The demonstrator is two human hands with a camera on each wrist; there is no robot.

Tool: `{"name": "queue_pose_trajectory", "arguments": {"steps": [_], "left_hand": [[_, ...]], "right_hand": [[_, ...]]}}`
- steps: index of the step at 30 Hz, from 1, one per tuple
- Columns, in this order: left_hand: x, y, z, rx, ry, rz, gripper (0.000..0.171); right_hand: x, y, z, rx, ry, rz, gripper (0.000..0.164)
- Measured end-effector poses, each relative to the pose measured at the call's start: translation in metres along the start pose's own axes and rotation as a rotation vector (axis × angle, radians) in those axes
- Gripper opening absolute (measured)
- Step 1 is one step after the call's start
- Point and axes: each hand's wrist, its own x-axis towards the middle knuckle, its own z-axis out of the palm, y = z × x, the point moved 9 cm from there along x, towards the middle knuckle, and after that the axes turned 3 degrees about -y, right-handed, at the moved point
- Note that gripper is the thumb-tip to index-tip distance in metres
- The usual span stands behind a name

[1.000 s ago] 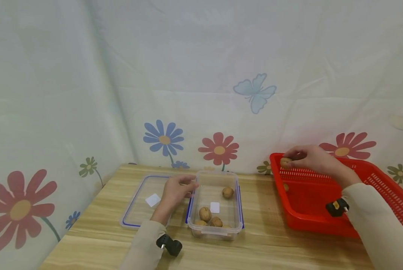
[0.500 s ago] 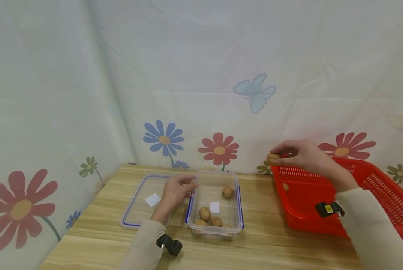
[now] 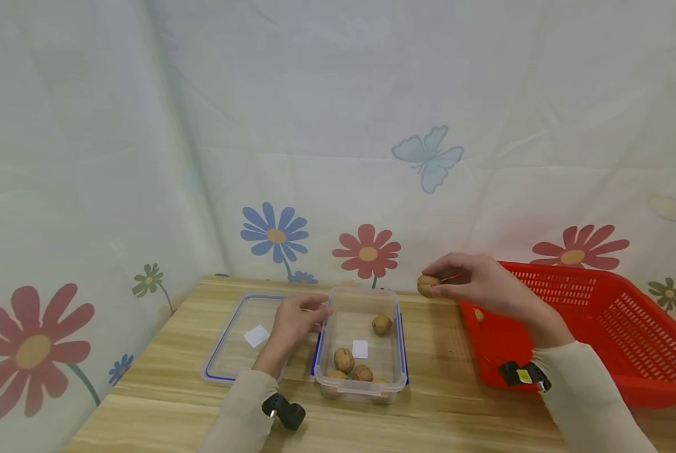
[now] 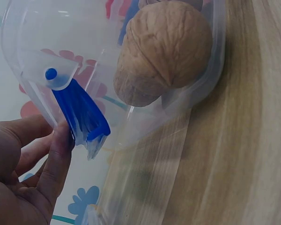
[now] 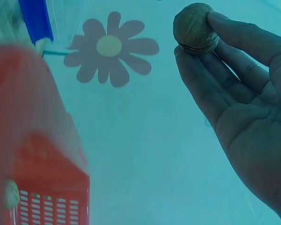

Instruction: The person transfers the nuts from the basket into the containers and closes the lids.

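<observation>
A walnut is pinched between the thumb and fingertips of my right hand, in the air between the red basket and the clear container. The right wrist view shows this walnut held at the fingertips. My left hand grips the left rim of the clear plastic container, its fingertips beside a blue latch. Inside the container, one walnut lies toward the back right and several more, such as this walnut, gather at the front. A white square label shows on its bottom.
At the right stands a red plastic basket with slotted walls; a walnut lies by its left wall. Left of the container lies a clear lid with a blue seal. A flower-printed curtain hangs behind the wooden table.
My right hand has carried the walnut leftward out from over the red basket, toward the container, rising slightly and then dipping. The left hand and the container stay put.
</observation>
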Motion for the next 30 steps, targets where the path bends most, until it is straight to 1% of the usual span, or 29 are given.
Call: {"name": "queue_pose_trajectory", "arguments": {"steps": [8,10,15,22,30], "left_hand": [[0.001,-0.001,0.001,0.001,-0.003,-0.001,0.032],[0.002,-0.001,0.001,0.004,-0.005,-0.003,0.032],[0.001,-0.001,0.001,0.008,-0.007,0.000,0.032],[0.001,-0.002,0.001,-0.001,-0.005,-0.007,0.032],[0.002,-0.006,0.001,-0.009,-0.010,-0.012,0.032]], "right_hand": [[0.000,-0.005,0.024,0.089,-0.025,-0.011,0.033],[0.001,-0.006,0.032,0.123,-0.049,-0.015,0.032],[0.003,-0.005,0.055,0.163,-0.104,-0.032,0.031],[0.009,0.003,0.087,0.171,-0.172,0.002,0.029],[0.012,0.002,0.112,0.220,-0.261,-0.047,0.027]]}}
